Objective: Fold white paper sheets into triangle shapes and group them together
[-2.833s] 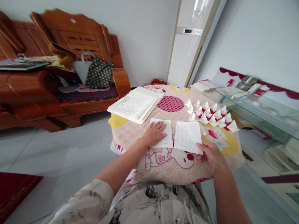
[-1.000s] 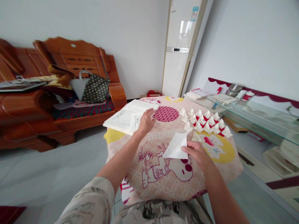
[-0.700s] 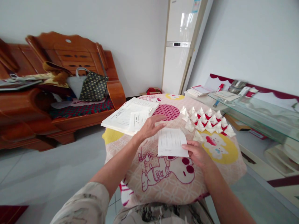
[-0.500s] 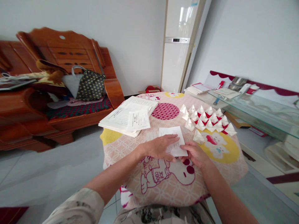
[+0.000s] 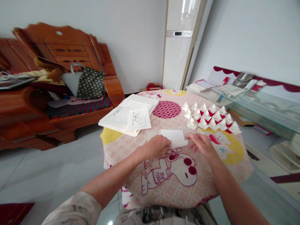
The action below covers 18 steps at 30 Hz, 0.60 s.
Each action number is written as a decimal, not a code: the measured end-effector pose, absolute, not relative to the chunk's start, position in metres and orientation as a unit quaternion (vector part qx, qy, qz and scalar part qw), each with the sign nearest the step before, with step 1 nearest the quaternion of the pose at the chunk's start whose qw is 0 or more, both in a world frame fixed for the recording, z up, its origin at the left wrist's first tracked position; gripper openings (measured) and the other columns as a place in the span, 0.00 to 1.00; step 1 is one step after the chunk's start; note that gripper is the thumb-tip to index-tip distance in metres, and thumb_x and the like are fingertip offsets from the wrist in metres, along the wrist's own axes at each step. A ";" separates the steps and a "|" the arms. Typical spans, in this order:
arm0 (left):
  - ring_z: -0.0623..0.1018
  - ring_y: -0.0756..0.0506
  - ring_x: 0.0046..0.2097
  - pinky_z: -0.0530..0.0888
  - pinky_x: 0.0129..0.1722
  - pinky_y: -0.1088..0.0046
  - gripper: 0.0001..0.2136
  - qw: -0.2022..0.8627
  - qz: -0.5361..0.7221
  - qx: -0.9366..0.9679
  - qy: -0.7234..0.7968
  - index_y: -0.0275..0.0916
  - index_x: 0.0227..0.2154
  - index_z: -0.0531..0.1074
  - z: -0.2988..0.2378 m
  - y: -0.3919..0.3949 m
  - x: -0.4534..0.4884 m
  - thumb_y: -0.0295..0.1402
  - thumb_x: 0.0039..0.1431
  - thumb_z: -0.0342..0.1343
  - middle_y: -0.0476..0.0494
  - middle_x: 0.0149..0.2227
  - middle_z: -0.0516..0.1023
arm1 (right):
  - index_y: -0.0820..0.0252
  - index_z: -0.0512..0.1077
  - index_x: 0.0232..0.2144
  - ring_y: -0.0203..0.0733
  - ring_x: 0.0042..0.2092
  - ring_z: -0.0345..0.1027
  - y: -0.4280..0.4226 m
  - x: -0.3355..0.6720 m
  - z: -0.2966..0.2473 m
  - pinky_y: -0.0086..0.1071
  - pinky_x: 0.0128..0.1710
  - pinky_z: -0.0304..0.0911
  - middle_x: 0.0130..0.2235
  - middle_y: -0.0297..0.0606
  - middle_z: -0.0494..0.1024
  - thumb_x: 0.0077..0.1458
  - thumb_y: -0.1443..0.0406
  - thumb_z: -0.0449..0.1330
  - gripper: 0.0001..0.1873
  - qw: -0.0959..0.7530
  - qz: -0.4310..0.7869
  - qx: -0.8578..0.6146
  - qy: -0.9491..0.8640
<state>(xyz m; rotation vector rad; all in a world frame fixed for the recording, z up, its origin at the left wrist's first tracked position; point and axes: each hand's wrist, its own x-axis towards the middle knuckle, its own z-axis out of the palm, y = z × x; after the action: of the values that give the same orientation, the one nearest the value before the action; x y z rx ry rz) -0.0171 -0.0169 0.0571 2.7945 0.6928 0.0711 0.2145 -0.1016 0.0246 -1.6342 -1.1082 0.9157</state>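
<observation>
Indoors, a person bends over a round-edged table spread with a pink patterned tablecloth [image 5: 152,187], a left hand [image 5: 159,146] and a right hand [image 5: 201,144] meeting over a small white sheet [image 5: 174,137]. The sheet lies on the cloth near the middle of the table, between the two hands, faint writing showing on its face. The left hand is curled nearly closed at the sheet's near left edge, its bent fingers gripping the paper there. The right hand is half open at the other end, fingers loosely bent and grasping nothing visible — whether their tips touch the sheet's right edge cannot be told.

Beyond the left hand rests a stack of papers [image 5: 112,117], with a small printed sheet [image 5: 140,119] lying askew on top. Past the right hand, pointed folded paper pieces [image 5: 212,122] stand close together in rows, red showing in the gaps among them. A carved wooden sofa [image 5: 65,43] fills the left side of the room, a dark patterned bag [image 5: 91,82] on its seat. A tall white unit [image 5: 177,59] stands in the corner, and along the right wall a glass shelf [image 5: 269,109] bears metal bowls [image 5: 243,80] — stacked beside a red-and-white cup [image 5: 258,85].
</observation>
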 end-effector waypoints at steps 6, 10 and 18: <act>0.70 0.49 0.28 0.66 0.33 0.73 0.12 0.235 0.052 0.942 0.234 0.38 0.19 0.70 0.071 -0.001 -0.021 0.28 0.58 0.53 0.48 0.21 0.70 | 0.62 0.78 0.33 0.36 0.22 0.68 -0.100 0.221 0.032 0.27 0.20 0.58 0.26 0.38 0.79 0.55 0.51 0.60 0.19 0.359 0.437 -0.591 -0.575; 0.65 0.52 0.24 0.60 0.26 0.75 0.12 0.313 0.036 0.914 0.257 0.37 0.17 0.69 0.061 0.010 -0.020 0.32 0.55 0.56 0.52 0.18 0.65 | 0.61 0.71 0.21 0.32 0.17 0.63 -0.090 0.216 0.026 0.24 0.17 0.54 0.21 0.37 0.78 0.54 0.57 0.62 0.16 0.296 0.430 -0.634 -0.571; 0.74 0.51 0.26 0.67 0.25 0.78 0.17 0.450 0.161 0.788 0.388 0.38 0.44 0.75 0.016 0.031 -0.030 0.33 0.50 0.63 0.52 0.25 0.74 | 0.59 0.67 0.22 0.31 0.11 0.57 -0.065 0.214 0.020 0.23 0.12 0.46 0.14 0.35 0.73 0.55 0.63 0.58 0.11 0.222 0.446 -0.695 -0.518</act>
<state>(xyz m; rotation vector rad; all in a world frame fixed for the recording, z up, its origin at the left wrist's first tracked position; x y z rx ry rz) -0.0297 0.0309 0.0160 1.9488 0.9598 0.3982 0.2143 -0.0648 0.0199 -1.9208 -1.4321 1.2335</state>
